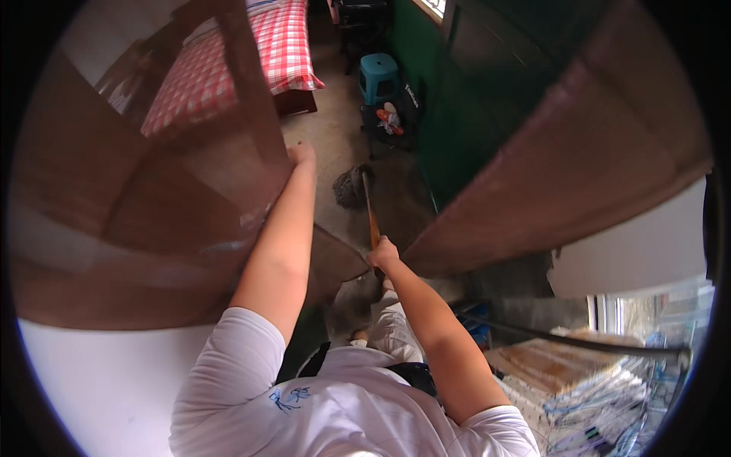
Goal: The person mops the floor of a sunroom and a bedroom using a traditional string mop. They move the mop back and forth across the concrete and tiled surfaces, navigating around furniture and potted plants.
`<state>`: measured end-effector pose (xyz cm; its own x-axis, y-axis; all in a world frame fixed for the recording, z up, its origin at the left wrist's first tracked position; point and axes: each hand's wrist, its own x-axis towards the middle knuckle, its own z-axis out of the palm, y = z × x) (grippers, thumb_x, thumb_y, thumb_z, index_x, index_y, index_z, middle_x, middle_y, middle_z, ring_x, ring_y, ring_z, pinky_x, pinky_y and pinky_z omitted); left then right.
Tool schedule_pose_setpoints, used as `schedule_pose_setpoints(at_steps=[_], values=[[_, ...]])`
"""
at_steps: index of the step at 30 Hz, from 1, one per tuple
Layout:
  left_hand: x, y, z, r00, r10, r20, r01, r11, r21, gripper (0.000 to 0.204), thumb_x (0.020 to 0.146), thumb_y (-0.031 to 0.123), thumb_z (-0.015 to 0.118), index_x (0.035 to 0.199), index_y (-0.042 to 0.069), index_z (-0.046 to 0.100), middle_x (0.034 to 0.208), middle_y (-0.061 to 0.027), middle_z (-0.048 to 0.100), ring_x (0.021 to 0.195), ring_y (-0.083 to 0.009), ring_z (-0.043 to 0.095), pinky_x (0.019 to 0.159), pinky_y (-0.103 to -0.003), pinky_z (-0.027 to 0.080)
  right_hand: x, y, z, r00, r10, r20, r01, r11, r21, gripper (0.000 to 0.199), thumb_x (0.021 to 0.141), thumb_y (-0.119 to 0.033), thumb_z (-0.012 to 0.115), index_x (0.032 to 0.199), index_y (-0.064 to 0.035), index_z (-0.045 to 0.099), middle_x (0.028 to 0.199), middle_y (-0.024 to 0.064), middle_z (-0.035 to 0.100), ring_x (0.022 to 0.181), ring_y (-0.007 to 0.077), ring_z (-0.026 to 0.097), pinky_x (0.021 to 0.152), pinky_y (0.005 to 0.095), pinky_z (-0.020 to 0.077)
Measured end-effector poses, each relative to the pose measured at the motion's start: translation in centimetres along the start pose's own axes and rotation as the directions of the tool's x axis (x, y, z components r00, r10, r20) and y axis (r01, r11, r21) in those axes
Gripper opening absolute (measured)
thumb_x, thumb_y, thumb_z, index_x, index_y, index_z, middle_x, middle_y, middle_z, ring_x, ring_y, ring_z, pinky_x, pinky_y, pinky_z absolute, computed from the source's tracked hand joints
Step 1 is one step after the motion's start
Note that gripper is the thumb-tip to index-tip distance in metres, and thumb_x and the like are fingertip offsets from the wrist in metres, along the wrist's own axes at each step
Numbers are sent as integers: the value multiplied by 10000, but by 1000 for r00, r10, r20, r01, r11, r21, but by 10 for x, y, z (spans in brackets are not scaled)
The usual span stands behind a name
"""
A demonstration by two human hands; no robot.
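One mop (372,215) is clasped in our right hand (383,253) — our left hand (302,153) meets the brown door (186,194), its grip we cannot tell.

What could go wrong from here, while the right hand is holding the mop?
The mop head lies near the dark chair; a wide sweep might bump it and shake off the orange and pale items on its seat. The left hand is at the edge of the left brown panel and might get pinched if that panel moves.
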<state>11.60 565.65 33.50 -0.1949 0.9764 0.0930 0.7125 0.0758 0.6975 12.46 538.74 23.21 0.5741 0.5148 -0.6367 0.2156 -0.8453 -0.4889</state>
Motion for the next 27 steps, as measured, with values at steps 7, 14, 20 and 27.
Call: schedule_pose_setpoints(at_steps=[7,14,20,27], values=[[121,30,20,966,-249,64,203,893,401,553,758,345,568,1276,192,452,1460,-110,177,1356,-377,105,1095,-510,128,130,-113,-66,990,2,139,5,999,-51,472,766,-102,609,1189,1,426,1156,223,539,1073,342,543,860,390,469],[230,28,22,906,-406,116,291,799,527,547,779,343,562,1281,148,466,1471,-93,194,1365,-347,103,1101,-507,86,272,-200,-126,992,9,127,-11,1000,15,540,661,-3,639,1173,-20,468,839,147,620,632,228,623,546,344,498],[357,-78,169,872,-145,468,-16,947,321,372,744,278,623,1039,51,624,1062,-169,615,1002,-297,575,858,-401,452,368,-270,-87,997,-79,0,78,984,161,564,623,2,645,1159,-56,479,898,114,615,718,197,632,550,332,499],[297,45,350,214,-258,942,612,787,77,420,859,426,532,1076,68,570,931,-114,614,809,-250,610,671,-404,517,439,-406,-138,999,-13,37,7,989,146,610,665,-119,673,1225,-93,431,1135,163,574,1058,280,566,877,352,457]])
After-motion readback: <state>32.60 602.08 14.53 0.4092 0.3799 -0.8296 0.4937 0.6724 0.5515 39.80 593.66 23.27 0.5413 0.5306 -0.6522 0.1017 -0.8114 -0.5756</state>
